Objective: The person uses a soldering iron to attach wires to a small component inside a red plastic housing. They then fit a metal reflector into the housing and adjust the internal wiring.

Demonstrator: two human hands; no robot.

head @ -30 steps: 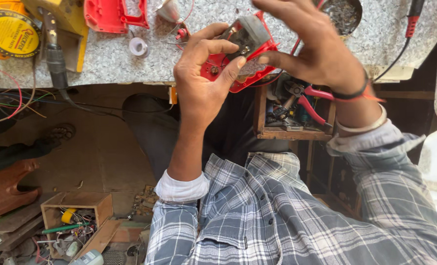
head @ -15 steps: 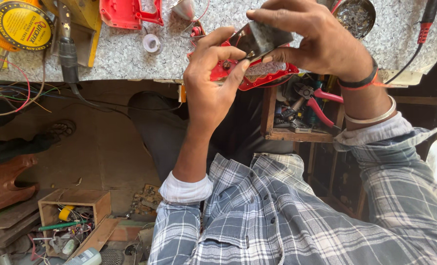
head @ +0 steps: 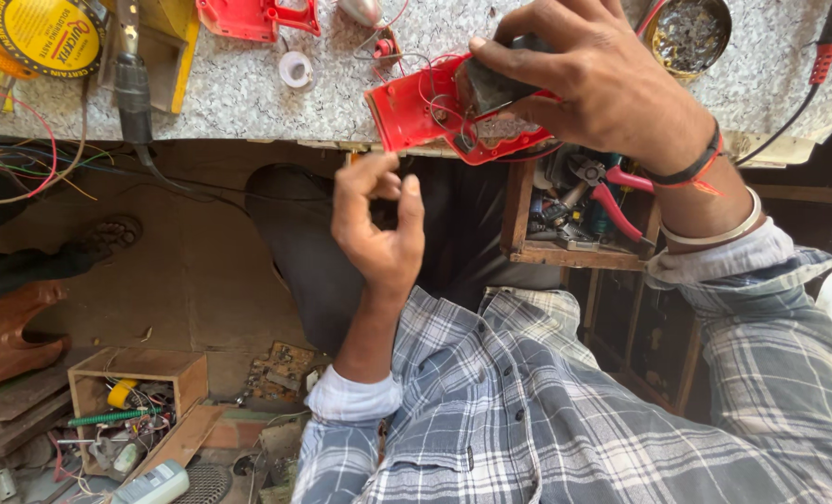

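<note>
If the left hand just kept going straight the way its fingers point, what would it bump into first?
Probably the red plastic housing that the right hand holds at the edge of the speckled counter. The left hand points up toward it from below; depth is unclear, so it might meet the counter's edge instead.

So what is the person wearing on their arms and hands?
Both arms have a grey-and-white checked shirt with pale cuffs. The left hand is bare, its sleeve pushed up the forearm. The right hand is bare too, with a dark band, a bit of orange thread and a silvery bangle at the wrist.
</note>
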